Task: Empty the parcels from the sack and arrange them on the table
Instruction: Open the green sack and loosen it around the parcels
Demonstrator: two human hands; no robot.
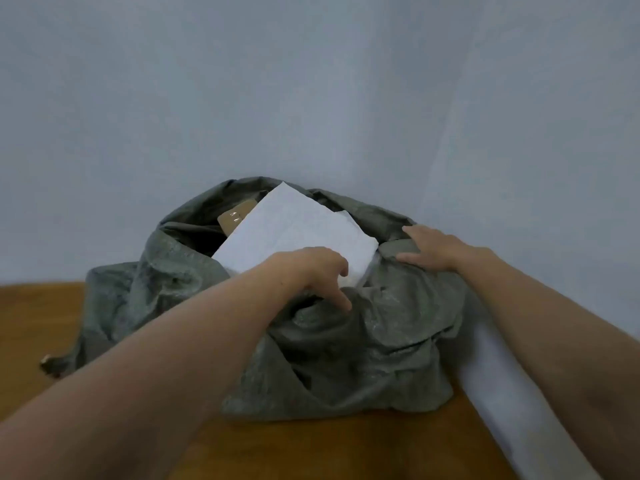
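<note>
A crumpled grey-green sack (346, 348) lies on the wooden table (329, 445) with its mouth open toward me. A flat white parcel (294, 226) sticks up out of the mouth. Behind it a brown taped cardboard parcel (235, 216) peeks out, mostly hidden. My left hand (311, 275) sits at the white parcel's near edge with fingers curled down over it; its thumb side is hidden. My right hand (433, 251) rests flat on the sack's right rim with fingers spread.
A pale blue-grey wall (311, 81) rises right behind the sack. A white surface (512, 393) runs along the table's right edge. Bare table shows at the left (38, 317) and in front of the sack.
</note>
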